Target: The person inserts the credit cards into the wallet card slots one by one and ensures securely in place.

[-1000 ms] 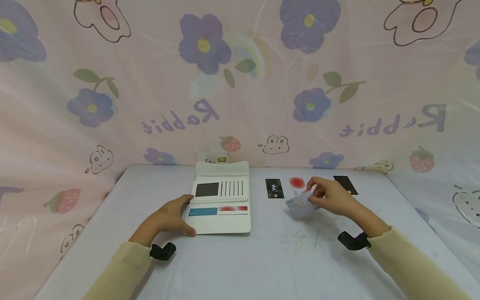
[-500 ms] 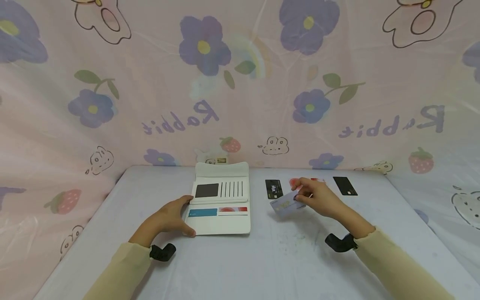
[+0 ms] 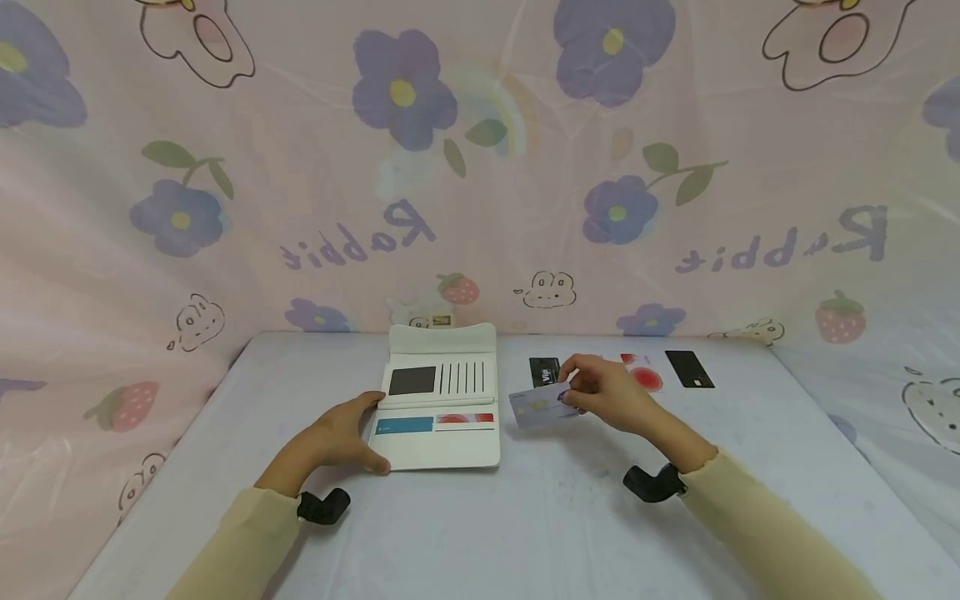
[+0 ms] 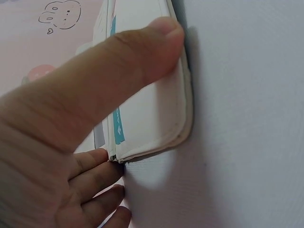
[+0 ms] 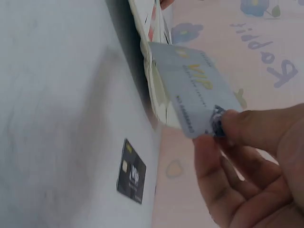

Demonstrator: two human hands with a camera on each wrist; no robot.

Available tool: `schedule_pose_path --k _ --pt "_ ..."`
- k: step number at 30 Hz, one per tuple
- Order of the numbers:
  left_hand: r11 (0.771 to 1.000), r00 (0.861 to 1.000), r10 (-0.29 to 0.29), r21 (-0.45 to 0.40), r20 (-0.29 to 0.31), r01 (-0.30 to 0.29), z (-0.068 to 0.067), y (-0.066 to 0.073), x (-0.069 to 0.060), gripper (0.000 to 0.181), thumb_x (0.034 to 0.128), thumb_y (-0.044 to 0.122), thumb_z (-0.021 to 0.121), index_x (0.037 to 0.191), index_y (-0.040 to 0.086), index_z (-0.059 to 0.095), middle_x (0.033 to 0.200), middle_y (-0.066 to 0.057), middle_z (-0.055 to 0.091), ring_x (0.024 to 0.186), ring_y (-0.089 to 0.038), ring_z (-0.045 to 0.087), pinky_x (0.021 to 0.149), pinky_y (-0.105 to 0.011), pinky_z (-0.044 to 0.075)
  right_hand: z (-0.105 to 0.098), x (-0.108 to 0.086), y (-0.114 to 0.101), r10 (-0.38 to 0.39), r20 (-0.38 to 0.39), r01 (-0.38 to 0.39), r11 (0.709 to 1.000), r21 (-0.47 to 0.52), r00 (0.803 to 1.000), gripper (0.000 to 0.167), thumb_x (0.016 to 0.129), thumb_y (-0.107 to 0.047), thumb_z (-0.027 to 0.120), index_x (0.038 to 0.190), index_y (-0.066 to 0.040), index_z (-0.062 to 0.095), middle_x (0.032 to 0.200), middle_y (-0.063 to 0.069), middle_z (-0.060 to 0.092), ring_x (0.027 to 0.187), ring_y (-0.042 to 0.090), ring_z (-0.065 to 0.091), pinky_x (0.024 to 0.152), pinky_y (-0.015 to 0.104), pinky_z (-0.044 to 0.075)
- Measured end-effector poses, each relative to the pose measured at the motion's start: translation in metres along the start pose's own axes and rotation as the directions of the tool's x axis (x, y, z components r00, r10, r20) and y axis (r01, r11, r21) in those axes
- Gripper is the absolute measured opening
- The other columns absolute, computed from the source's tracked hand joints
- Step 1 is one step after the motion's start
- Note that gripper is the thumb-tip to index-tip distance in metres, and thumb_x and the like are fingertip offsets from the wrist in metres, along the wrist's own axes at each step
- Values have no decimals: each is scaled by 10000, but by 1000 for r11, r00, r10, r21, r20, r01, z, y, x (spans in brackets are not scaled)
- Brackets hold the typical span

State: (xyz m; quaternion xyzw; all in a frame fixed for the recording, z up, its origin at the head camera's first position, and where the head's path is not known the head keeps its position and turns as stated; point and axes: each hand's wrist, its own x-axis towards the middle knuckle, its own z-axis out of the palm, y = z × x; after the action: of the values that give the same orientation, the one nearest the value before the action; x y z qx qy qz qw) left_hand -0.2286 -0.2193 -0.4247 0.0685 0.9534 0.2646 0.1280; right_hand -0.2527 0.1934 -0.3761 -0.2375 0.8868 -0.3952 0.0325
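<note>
A white wallet (image 3: 450,451) lies unfolded on the table, with a blue card (image 3: 405,426) and a red-and-white card (image 3: 465,418) in its lower slots. My left hand (image 3: 336,435) holds the wallet's left side, thumb by the near corner and fingers at the edge. Between thumb and fingers, my right hand (image 3: 611,398) pinches a silver VIP card (image 5: 194,88) by one end, tilted above the table just right of the wallet. Beneath and behind that hand is a black VIP card (image 3: 543,371), partly covered.
A red-and-white card (image 3: 643,375) lies right of the right hand, and a black card (image 3: 689,369) lies farther right. Another card near the hand is mostly hidden. A patterned curtain (image 3: 480,183) hangs behind the white table (image 3: 450,533).
My right hand has moved left with the silver VIP card, bringing it from over the loose cards close to the wallet's right edge. The left hand and wallet stay put.
</note>
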Motion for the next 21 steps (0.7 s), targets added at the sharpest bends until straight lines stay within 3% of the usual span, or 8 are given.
schedule_pose_path --k 4,14,21 --pt "1000 1000 -3 5 5 3 0 0 0 1202 503 470 928 1483 108 332 1513 -179 384 1393 -408 347 1086 -591 337 9 6 -3 -9 20 8 999 47 1000 207 868 -29 682 1036 -84 576 798 47 673 689 139 627 646 312 581" --pt "1000 1000 -10 -8 3 10 -3 2 -1 1197 505 445 932 1483 108 331 1515 -184 378 1394 -409 345 1086 -594 335 35 18 -15 -4 12 2 995 101 1000 205 865 3 656 1038 -94 603 938 105 678 751 158 668 641 264 589" --pt "1000 1000 -16 -18 8 17 -2 2 -1 1205 495 447 937 1482 111 334 1520 -188 368 1399 -409 336 1092 -596 328 51 24 -17 17 -1 -17 976 218 1000 169 868 23 630 1016 -56 614 907 138 661 716 177 681 654 381 604"
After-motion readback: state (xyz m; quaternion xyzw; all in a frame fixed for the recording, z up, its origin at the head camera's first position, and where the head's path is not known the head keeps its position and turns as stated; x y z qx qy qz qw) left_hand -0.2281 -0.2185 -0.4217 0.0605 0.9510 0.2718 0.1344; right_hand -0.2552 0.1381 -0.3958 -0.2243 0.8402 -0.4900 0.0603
